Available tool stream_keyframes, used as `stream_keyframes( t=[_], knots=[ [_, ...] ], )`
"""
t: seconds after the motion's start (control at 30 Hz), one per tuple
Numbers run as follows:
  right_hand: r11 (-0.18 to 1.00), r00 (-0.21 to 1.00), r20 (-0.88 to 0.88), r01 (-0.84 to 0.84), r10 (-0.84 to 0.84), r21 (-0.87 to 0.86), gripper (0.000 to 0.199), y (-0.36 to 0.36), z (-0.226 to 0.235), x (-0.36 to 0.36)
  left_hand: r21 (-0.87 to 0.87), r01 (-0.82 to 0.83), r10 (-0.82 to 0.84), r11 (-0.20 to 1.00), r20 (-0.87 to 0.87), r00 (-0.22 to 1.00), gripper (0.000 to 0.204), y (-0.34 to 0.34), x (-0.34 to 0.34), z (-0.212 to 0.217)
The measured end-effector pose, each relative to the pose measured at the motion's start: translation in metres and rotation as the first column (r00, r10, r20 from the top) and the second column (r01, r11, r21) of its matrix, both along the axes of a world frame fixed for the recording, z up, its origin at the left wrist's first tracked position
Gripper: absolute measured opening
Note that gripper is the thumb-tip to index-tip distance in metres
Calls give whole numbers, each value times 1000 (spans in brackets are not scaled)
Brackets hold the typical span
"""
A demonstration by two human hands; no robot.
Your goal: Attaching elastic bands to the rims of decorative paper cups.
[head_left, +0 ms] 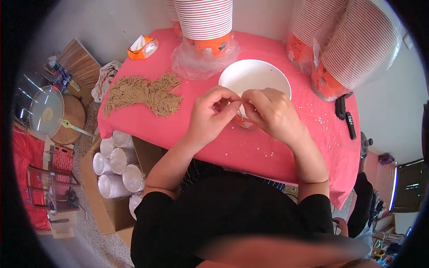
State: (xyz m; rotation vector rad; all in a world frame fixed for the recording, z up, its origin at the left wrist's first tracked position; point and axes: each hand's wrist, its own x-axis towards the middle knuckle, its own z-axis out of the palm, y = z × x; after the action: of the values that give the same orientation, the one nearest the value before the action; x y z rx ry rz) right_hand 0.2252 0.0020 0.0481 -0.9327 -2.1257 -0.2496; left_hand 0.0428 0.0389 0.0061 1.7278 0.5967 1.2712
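Observation:
My left hand (213, 111) and my right hand (272, 114) meet over the near rim of a white-lined bucket (257, 73) with an orange outside. Both pinch with thumb and forefinger, fingertips almost touching. Between them runs a thin string (241, 118), its short end hanging down; the fingers cover most of it. To the left, a flat heap of tan strings (138, 94) lies on the pink-covered table (214, 145). Small white bead-like bits (319, 120) are scattered to the right of the bucket and near the front edge.
Tall bucket stacks (204, 20) in clear plastic stand at the back, with more wrapped buckets (353, 49) at right. A black tool (350, 125) lies by the right edge. An orange packet (143, 47) sits back left. A cardboard box (100, 210) holds white cup stacks.

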Motion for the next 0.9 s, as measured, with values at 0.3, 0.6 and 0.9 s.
stream_keyframes(
  t=[0.3,0.6,0.9],
  knots=[
    [995,993,99,-70,63,71,24,2,9,6,64,-41,46,997,-67,997,10,-4,-5,-2],
    [894,986,29,136,-164,427,25,-8,33,35,486,-134,287,864,-257,923,15,-6,-9,-6],
    [932,976,-24,214,-216,293,17,-9,34,37,429,-166,267,888,-187,945,15,-4,-16,-7]
  ],
)
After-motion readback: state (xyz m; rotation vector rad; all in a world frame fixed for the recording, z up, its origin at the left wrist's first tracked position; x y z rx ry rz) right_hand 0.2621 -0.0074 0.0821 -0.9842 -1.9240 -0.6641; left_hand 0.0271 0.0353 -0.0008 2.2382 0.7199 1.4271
